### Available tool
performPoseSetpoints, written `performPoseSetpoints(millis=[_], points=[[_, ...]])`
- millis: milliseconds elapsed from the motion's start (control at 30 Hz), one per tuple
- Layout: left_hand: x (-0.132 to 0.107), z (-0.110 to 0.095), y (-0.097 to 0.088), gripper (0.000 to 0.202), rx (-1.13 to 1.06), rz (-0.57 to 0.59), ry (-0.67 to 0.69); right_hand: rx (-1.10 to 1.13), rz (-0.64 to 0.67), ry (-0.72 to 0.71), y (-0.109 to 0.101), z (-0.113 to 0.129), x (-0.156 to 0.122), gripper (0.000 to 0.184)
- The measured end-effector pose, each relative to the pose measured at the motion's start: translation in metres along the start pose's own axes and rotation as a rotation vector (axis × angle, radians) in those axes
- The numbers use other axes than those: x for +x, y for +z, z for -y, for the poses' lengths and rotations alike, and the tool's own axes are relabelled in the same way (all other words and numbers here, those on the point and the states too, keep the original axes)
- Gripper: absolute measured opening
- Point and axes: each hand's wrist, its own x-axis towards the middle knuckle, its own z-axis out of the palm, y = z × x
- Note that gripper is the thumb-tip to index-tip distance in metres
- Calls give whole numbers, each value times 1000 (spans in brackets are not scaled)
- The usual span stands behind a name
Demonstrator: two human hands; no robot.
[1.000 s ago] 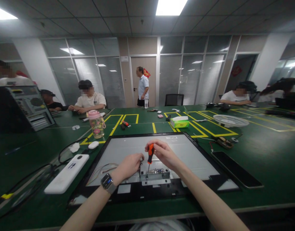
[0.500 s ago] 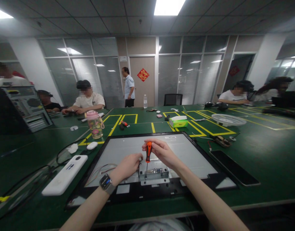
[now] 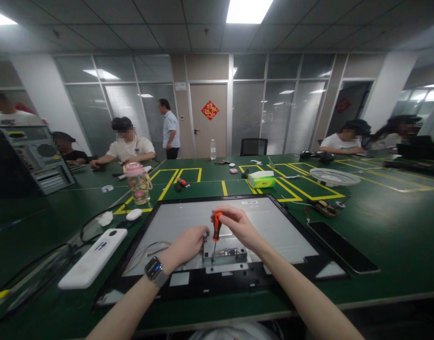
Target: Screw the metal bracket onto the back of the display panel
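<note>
A flat display panel (image 3: pixel 273 226) with a black frame lies back side up before me. My right hand (image 3: pixel 240 225) is closed around the orange and black handle of a screwdriver (image 3: pixel 217 227). The screwdriver stands nearly upright, its thin shaft reaching down to the left part of a metal bracket (image 3: pixel 226 269) near the panel's front edge. At the bracket's upper left corner, the curled fingers of my left hand (image 3: pixel 188 242) grip its edge; the fingertips are partly hidden. Thin wires (image 3: pixel 146 250) run across the panel, left of that hand.
A white power bank (image 3: pixel 93 259) and cables (image 3: pixel 43 274) lie left of the panel, with a pink-lidded bottle (image 3: pixel 137 186) beyond. On the right rests a black phone (image 3: pixel 342 245). Farther back are a tissue pack (image 3: pixel 261 179) and a white round grille (image 3: pixel 335 177). Several people sit around the table.
The screwdriver handle has tilted slightly, its shaft still on the bracket. Both hands stay in nearly the same place. A walking person in the background has moved left.
</note>
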Motion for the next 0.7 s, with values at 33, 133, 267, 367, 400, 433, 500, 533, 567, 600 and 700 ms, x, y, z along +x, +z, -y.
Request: performPoseSetpoints(millis=[33,133,267,367,400,433,500,533,567,600,700], points=[[0,0,0,30,-1,1,1,1,-17,-7,0,0,0,20],[-1,-1,-1,30,-4,1,4,2,-41,-21,-1,-1,1,18],[-1,-2,-2,30,3,-4,-10,-14,-9,13,-2,-1,0,28],[-1,-2,-2,29,-1,1,-11,-16,-17,21,-3,-3,1,23],[-1,-2,-2,29,-4,5,-7,-2,-24,16,-3,-4,1,21],[-1,-2,-2,30,-6,8,-4,20,-29,12,-3,-5,1,20],[-1,-2,-2,29,-7,16,0,65,-31,4,-3,-5,2,19],[-1,-1,-2,29,-4,18,-1,78,-31,0,-3,-5,2,19],[-1,-1,-2,29,-1,18,-4,82,-29,-1,-3,-4,2,19],[-1,-1,-1,28,1,16,-6,82,-27,1,-3,-4,2,19],[-1,-1,-1,28,2,8,-4,103,-1,19,-1,-1,1,23]])
